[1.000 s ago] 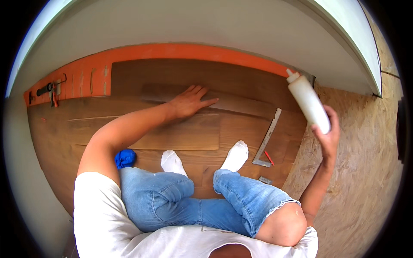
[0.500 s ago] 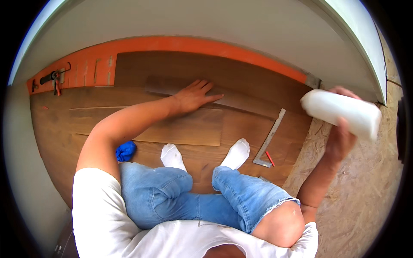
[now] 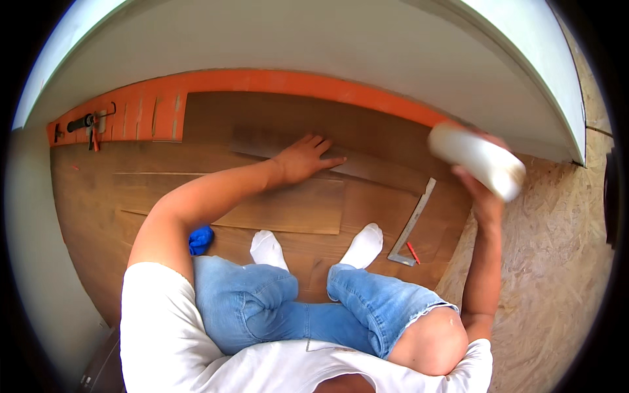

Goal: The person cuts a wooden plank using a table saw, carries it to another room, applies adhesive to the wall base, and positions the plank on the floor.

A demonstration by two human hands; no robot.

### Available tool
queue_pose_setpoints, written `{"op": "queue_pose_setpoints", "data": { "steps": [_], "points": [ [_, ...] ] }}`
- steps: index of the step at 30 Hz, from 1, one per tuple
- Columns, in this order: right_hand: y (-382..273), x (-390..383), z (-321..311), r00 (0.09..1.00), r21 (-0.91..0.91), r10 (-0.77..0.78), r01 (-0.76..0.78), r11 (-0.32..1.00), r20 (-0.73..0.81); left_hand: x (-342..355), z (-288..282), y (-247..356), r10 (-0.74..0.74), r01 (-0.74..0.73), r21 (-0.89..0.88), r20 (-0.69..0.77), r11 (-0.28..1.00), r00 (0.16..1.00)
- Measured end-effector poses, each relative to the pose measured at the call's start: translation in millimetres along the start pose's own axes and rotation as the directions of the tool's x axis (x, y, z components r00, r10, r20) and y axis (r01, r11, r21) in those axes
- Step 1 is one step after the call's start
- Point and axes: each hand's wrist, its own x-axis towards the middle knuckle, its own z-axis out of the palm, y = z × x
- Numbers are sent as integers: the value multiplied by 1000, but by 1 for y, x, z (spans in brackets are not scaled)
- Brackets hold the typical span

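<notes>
My left hand (image 3: 304, 159) lies on the dark brown floor plank (image 3: 262, 118) along the far wall, palm down with fingers spread. To the right, my right hand (image 3: 483, 193) is wrapped round a thick white cylinder-like object (image 3: 475, 157), blurred by motion; its exact kind does not show. It is tilted, at the right end of the plank row near the wall. Between my hands and my feet, a metal carpenter's square (image 3: 413, 226) rests on the planks with a red pencil (image 3: 413, 253) beside it.
An orange underlay strip (image 3: 275, 80) runs along the grey wall (image 3: 295, 39). A caulking gun (image 3: 88, 124) lies on the orange area at far left. By my left knee is a blue cloth-like bundle (image 3: 200, 240). Bare chipboard (image 3: 544, 262) covers the floor at right.
My right hand has swung left with the white object, closer to the plank's right end. My left hand stays on the plank. The whole view has shifted slightly.
</notes>
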Motion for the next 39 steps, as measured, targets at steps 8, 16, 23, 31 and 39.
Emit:
{"op": "queue_pose_setpoints", "data": {
  "steps": [8, 16, 23, 31, 39],
  "points": [
    [0, 13, 20, 918, 124, -257, 305, 944, -302, 3, -5, -2, 25, -26, -4, -63, 1000, 998],
    [-21, 15, 25, 876, 267, -222, 357, 895, -427, -3, 16, 0, -2, 3, 7, -147, 1000, 989],
    [11, 1, 17, 963, 407, 92, 19, 913, -252, -4, 12, 12, 3, -4, -41, -23, 999, 1000],
    [44, -7, 31, 927, 451, 238, -88, 888, -288, -2, 15, 1, 21, -17, 70, -58, 997, 998],
    [83, 7, 42, 799, 605, 581, -388, 695, -156, 0, 3, 1, 11, -25, -187, -74, 982, 997]
  ]
}}
